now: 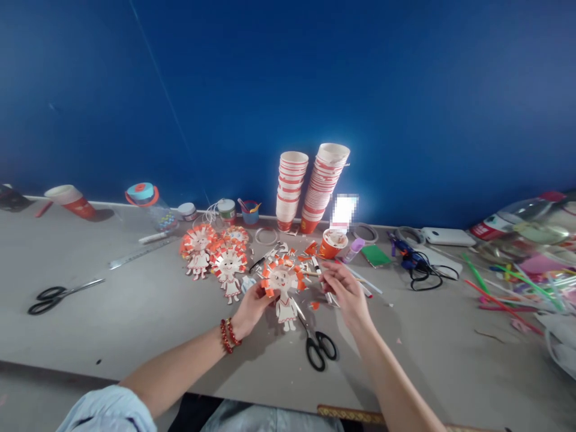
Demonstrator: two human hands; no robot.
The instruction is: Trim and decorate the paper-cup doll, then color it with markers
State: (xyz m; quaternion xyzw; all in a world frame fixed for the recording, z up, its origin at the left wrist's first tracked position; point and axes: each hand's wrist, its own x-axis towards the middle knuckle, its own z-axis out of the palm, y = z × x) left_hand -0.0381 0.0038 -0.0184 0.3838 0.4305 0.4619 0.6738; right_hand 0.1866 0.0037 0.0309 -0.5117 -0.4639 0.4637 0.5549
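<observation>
My left hand [255, 306] is closed on the edge of a paper doll [287, 309], a white cut-out figure with a drawn face, a red-trimmed dress and an orange-and-white fringe of hair. To the right of the doll, my right hand [345, 291] has its fingers drawn together above some pens [329, 294]; whatever lies between the fingertips is too small to make out. Black-handled scissors [320, 351] lie just below, their blades partly behind the doll. More finished-looking dolls [228, 270] with the same fringed hair rest on the left.
Two tall stacks of paper cups [292, 192] stand against the blue wall. A glue stick [353, 249], a green pad [376, 256] and a blue glue gun [411, 259] sit to the right. Colourful straws [508, 294] pile up at far right. Another pair of scissors [49, 297] lies left.
</observation>
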